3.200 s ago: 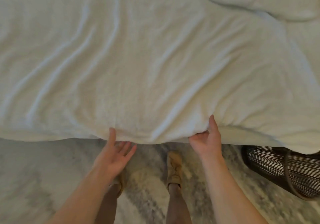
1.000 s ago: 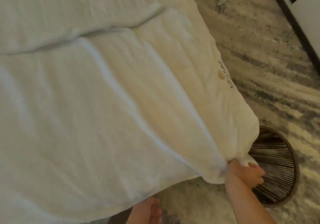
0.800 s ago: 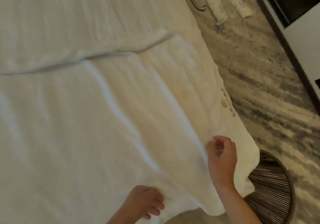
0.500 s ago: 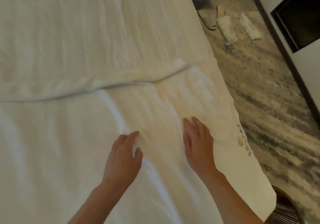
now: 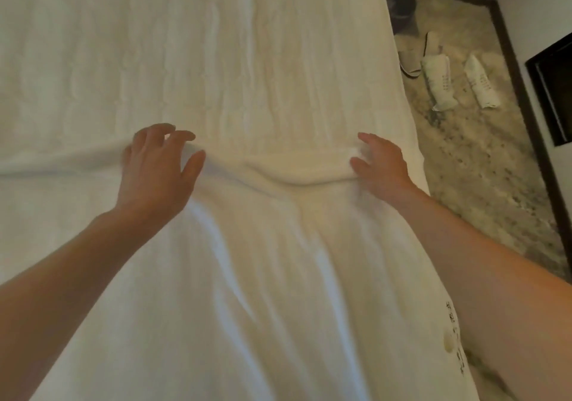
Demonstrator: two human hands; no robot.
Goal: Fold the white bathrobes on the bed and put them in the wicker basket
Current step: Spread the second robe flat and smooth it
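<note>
**Across the bed, two hands reach for the far edge of the robe**

On the bed (image 5: 216,44) a white bathrobe (image 5: 247,276) lies spread flat, its thick far edge (image 5: 294,171) rolled into a soft ridge that sags between the person's hands. Both are open and apart: the left hand (image 5: 154,168) rests with fingers spread over the ridge, thumb tucked against the fold, and the right hand (image 5: 382,166) has its fingertips on the cloth near the bed's side; neither has closed on it.

It looks like heavy terry: soft, limp, bulky, with nothing to break and little risk of slipping. It should drape and sag wherever it is unsupported, so the sensible hold is a pinch through the doubled edge at both ends, keeping it taut.

White on white makes the robe's outline hard to separate from the bedding. Sleeves and belt cannot be picked out. A small emblem with lettering (image 5: 453,338) is partly covered by the right forearm and unreadable. No wicker basket is in view. On the carpet (image 5: 479,168) lie slippers (image 5: 413,61) and two wrapped packets (image 5: 439,81).
</note>
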